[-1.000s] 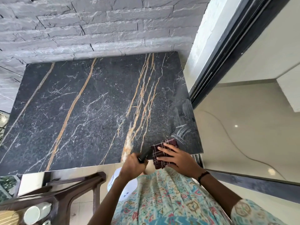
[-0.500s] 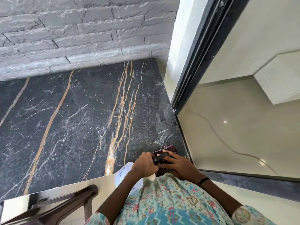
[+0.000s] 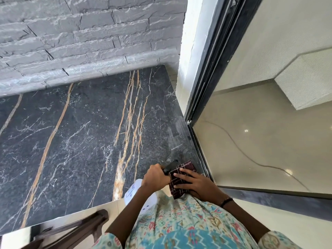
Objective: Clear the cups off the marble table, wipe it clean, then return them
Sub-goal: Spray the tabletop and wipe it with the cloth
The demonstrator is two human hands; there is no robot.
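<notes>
Marble table [image 3: 75, 141] bare on top, no cups in view. L hand [image 3: 156, 177] curled round a spray bottle [image 3: 140, 196], black nozzle up. R hand [image 3: 195, 182], fingers fairly straight, presses a checked cloth [image 3: 179, 178] on near-right corner. Grey brick wall [image 3: 86, 38] behind, sliding door frame [image 3: 212, 72] tight on right, brown chair [image 3: 71, 230] near-left.

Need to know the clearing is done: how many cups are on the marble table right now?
0. The black gold-veined marble table shows no cups; only the maroon checked cloth lies at its near right corner. Its left end is out of view.
</notes>
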